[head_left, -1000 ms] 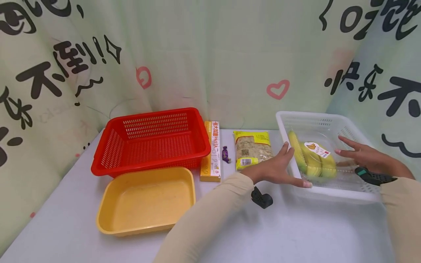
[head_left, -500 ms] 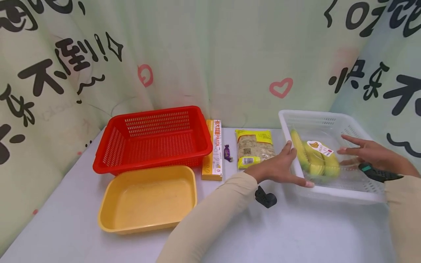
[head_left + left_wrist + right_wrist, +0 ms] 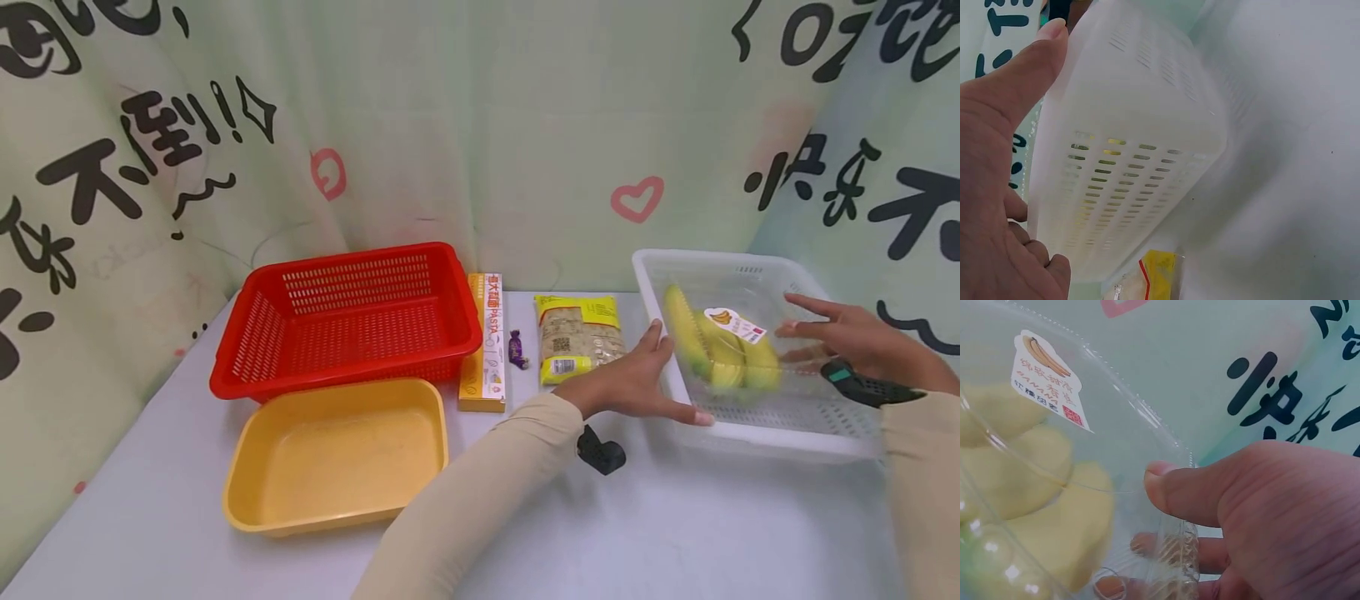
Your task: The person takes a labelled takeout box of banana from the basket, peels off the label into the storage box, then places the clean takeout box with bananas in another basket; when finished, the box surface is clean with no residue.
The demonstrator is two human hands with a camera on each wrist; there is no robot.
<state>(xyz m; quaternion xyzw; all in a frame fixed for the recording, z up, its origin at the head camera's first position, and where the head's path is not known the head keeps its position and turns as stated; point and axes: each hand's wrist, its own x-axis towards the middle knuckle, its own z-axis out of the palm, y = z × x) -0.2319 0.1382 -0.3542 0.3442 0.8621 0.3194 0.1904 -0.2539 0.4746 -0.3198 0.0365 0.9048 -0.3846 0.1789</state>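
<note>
A white slotted basket (image 3: 780, 440) stands at the right of the table. My left hand (image 3: 624, 379) grips its near left corner, the thumb along the front rim and the fingers at the left side. In the left wrist view that hand (image 3: 1004, 137) lies along the rim of the basket (image 3: 1141, 119). My right hand (image 3: 862, 342) holds the right end of a clear plastic box of bananas (image 3: 723, 354), inside the basket's outline. The right wrist view shows the thumb on the lid and fingers under the box edge; a label (image 3: 1047, 384) sits on the lid.
A yellow-topped bag of grain-like food (image 3: 579, 340) lies left of the white basket. Beyond it are a purple-wrapped candy (image 3: 517, 350) and a pasta box (image 3: 483, 375). A red basket (image 3: 345, 342) and yellow tray (image 3: 337, 458) stand at left; a printed curtain (image 3: 547, 150) hangs behind.
The box of bananas has risen slightly and shifted to the right with my right hand, showing more of the basket floor in front. My left hand stays at the basket corner.
</note>
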